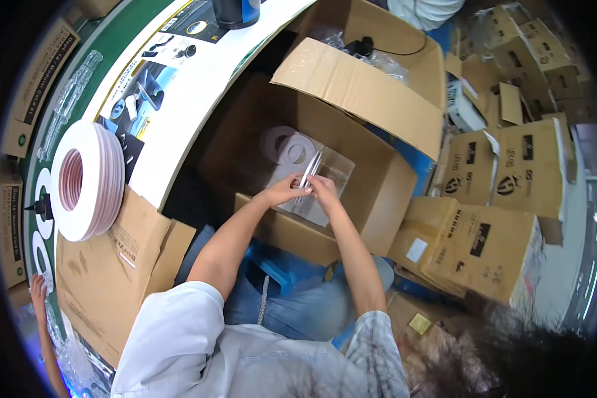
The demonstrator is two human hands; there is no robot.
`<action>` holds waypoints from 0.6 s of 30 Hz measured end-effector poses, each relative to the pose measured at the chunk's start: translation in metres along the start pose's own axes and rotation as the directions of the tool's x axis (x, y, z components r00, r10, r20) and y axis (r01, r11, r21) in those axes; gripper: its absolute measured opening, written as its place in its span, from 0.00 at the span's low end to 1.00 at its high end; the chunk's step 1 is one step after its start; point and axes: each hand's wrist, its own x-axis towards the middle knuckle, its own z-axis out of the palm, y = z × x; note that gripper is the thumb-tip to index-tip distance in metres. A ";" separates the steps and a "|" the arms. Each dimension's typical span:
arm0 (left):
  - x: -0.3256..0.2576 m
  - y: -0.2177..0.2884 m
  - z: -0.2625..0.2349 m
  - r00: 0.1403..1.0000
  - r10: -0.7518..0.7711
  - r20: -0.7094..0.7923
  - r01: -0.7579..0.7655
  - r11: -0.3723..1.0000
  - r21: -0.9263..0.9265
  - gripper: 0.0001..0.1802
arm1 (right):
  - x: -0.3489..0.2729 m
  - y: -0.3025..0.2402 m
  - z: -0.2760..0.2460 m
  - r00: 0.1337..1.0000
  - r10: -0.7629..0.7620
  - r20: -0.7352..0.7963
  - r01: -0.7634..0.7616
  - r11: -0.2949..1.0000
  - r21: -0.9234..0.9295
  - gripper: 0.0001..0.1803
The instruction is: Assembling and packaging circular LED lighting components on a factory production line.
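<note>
My left hand (284, 190) and my right hand (323, 192) meet over an open cardboard box (378, 189). Between them they grip a few thin white pieces (312, 166), seen edge-on and tilted upward. Their exact kind is hard to make out. Fingers of both hands are closed around the lower end. Below, inside the box, white flat rings (297, 151) lie beside a clear square sheet or bag (338, 169). My hands partly cover what lies at the bottom of the box.
On the table (199, 86) at left stands a thick stack of white rings (86, 179), next to a flattened cardboard piece (106, 278). A second open box (378, 79) holds plastic and a black cable. Cartons (484, 245) are piled at right. Another person's hand (38, 286) reaches in at far left.
</note>
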 end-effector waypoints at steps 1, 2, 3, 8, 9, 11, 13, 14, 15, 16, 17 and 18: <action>-0.003 0.004 0.002 1.000 0.016 0.011 -0.016 1.000 -0.004 0.39 | -0.016 -0.011 0.006 0.999 -0.038 -0.024 0.039 0.999 0.018 0.15; -0.003 0.022 0.010 0.998 -0.040 0.044 0.038 0.997 0.062 0.37 | -0.028 -0.019 -0.005 0.997 -0.058 -0.049 0.058 0.998 0.001 0.15; -0.005 0.037 0.019 0.993 -0.099 0.070 0.089 0.987 0.133 0.34 | -0.039 -0.028 -0.018 0.997 -0.041 -0.072 0.033 0.994 -0.102 0.15; -0.017 0.042 0.042 0.991 0.124 0.054 -0.127 0.990 0.064 0.25 | -0.087 -0.055 -0.024 0.978 -0.074 -0.193 0.101 0.986 0.131 0.15; -0.018 0.043 0.044 0.988 0.136 0.070 -0.141 0.988 0.066 0.25 | -0.093 -0.058 -0.023 0.974 -0.089 -0.207 0.117 0.985 0.128 0.15; -0.024 0.052 0.047 0.997 0.072 -0.023 -0.075 0.986 -0.150 0.25 | -0.105 -0.063 -0.023 0.968 -0.136 -0.210 0.151 0.987 0.061 0.16; -0.031 0.063 0.044 0.997 0.076 0.021 -0.066 0.948 -0.312 0.27 | -0.114 -0.068 -0.024 0.965 -0.150 -0.214 0.166 0.984 0.059 0.18; -0.034 0.072 0.046 0.999 0.020 0.047 0.002 0.906 -0.423 0.27 | -0.117 -0.069 -0.023 0.960 -0.180 -0.213 0.198 0.978 0.070 0.19; -0.036 0.081 0.050 0.996 -0.035 0.081 0.072 0.848 -0.525 0.27 | -0.122 -0.073 -0.022 0.955 -0.209 -0.212 0.231 0.970 0.081 0.19; -0.036 0.090 0.053 0.995 -0.029 0.096 0.074 0.852 -0.518 0.27 | -0.124 -0.076 -0.027 0.954 -0.218 -0.208 0.226 0.974 0.014 0.19; -0.036 0.092 0.049 0.996 -0.082 0.040 0.091 0.874 -0.477 0.27 | -0.127 -0.080 -0.021 0.952 -0.223 -0.209 0.232 0.972 0.020 0.19; -0.036 0.095 0.045 0.991 -0.132 -0.018 0.111 0.894 -0.435 0.26 | -0.130 -0.084 -0.015 0.944 -0.247 -0.218 0.257 0.966 0.017 0.17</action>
